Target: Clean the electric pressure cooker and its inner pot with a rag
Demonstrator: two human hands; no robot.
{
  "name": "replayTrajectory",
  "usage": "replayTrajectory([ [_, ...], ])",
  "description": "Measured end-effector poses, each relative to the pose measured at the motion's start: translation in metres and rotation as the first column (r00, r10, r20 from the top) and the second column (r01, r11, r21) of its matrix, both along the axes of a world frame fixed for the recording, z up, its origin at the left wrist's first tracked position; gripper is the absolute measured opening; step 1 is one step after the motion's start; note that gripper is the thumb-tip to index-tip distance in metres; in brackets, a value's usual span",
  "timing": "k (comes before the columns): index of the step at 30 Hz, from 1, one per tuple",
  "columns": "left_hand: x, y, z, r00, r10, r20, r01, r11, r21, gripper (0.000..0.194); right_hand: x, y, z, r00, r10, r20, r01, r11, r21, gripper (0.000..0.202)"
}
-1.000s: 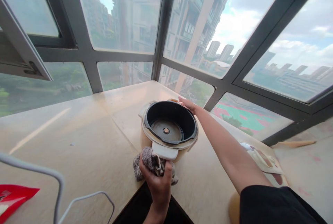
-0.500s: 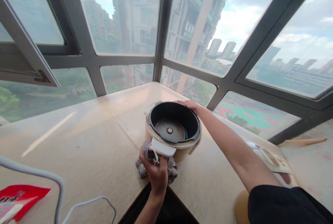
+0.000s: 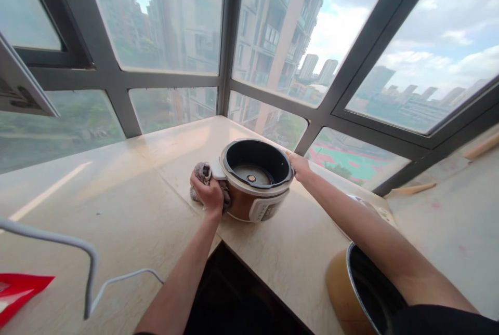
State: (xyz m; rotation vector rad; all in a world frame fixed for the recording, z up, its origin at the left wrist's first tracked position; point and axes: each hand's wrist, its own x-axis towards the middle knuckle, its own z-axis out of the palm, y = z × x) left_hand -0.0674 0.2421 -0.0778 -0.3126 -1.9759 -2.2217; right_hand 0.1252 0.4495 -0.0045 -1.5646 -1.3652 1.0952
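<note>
A lidless cooker (image 3: 239, 197) with a brown body, a pale rim and a control panel at its front right stands on the pale counter. Its dark inner pot (image 3: 253, 169) shows a small round piece at the bottom centre. My left hand (image 3: 210, 195) is closed round a grey-brown patterned cloth (image 3: 201, 174), against the cooker's left side by the white handle (image 3: 217, 169). My right hand (image 3: 299, 167) is closed on the cooker's far right edge, its fingertips partly hidden behind the rim.
A tall yellowish bin (image 3: 339, 288) with a dark inside stands at the lower right. White cables (image 3: 58, 239) and a red packet (image 3: 23, 293) are at the left. Windows (image 3: 268, 39) border the counter (image 3: 128, 220), with a dark opening (image 3: 234, 298) at its front.
The cooker has turned, so its handle now points left and the control panel shows. My left hand and the cloth have swung left and away from me. The view has shifted, showing more of the bin.
</note>
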Motion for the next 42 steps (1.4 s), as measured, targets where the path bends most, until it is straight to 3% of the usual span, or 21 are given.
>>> replayTrajectory([
  [4,0.015,0.006,0.000,0.998,0.022,0.051,-0.020,0.999,-0.036,0.053,0.021,-0.024,-0.003,0.994,-0.079,-0.072,0.076,0.996,-0.038,0.023],
  [9,0.080,-0.011,-0.022,1.000,-0.026,-0.003,0.026,1.000,0.013,0.062,0.031,-0.042,-0.004,0.986,-0.065,-0.156,0.058,0.997,-0.047,0.024],
  [13,0.116,-0.026,-0.033,0.980,-0.069,-0.185,0.065,0.997,-0.027,0.059,0.037,-0.048,-0.002,0.989,0.007,-0.148,-0.013,0.999,-0.041,0.020],
  [16,0.126,-0.039,-0.030,0.907,-0.129,-0.401,0.111,0.992,-0.067,0.051,0.046,-0.053,0.001,0.988,0.095,-0.121,-0.103,0.993,-0.064,0.020],
  [19,0.134,-0.051,-0.025,0.828,-0.209,-0.521,0.184,0.978,-0.099,0.051,0.060,-0.063,0.005,0.980,0.168,-0.105,-0.180,0.976,-0.120,0.017],
  [21,0.146,-0.057,-0.022,0.733,-0.364,-0.574,0.347,0.927,-0.144,0.054,0.071,-0.075,0.008,0.977,0.191,-0.092,-0.203,0.968,-0.145,0.011],
  [23,0.164,-0.063,-0.019,0.572,-0.538,-0.619,0.543,0.814,-0.206,0.058,0.085,-0.090,0.013,0.978,0.195,-0.080,-0.205,0.967,-0.153,0.023],
  [25,0.186,-0.067,-0.016,0.448,-0.627,-0.637,0.661,0.712,-0.236,0.060,0.101,-0.106,0.020,0.975,0.206,-0.085,-0.216,0.966,-0.139,0.031],
  [26,0.197,-0.069,-0.014,0.428,-0.646,-0.632,0.690,0.685,-0.234,0.060,0.110,-0.115,0.024,0.971,0.218,-0.096,-0.229,0.966,-0.123,0.031],
  [30,0.230,-0.072,-0.011,0.443,-0.726,-0.526,0.772,0.608,-0.188,0.060,0.159,-0.145,0.044,0.952,0.261,-0.162,-0.266,0.964,-0.009,0.024],
  [35,0.240,-0.057,-0.017,0.412,-0.835,-0.365,0.796,0.525,-0.301,0.057,0.229,-0.190,0.056,0.952,0.164,-0.260,-0.116,0.975,0.191,0.030],
  [39,0.244,-0.038,-0.034,0.417,-0.866,-0.274,0.771,0.497,-0.398,0.059,0.278,-0.228,0.046,0.973,-0.031,-0.229,0.106,0.940,0.325,0.036],
  [42,0.254,-0.027,-0.047,0.376,-0.906,-0.194,0.741,0.419,-0.525,0.061,0.315,-0.250,0.027,0.960,-0.250,-0.123,0.278,0.850,0.448,0.030],
])
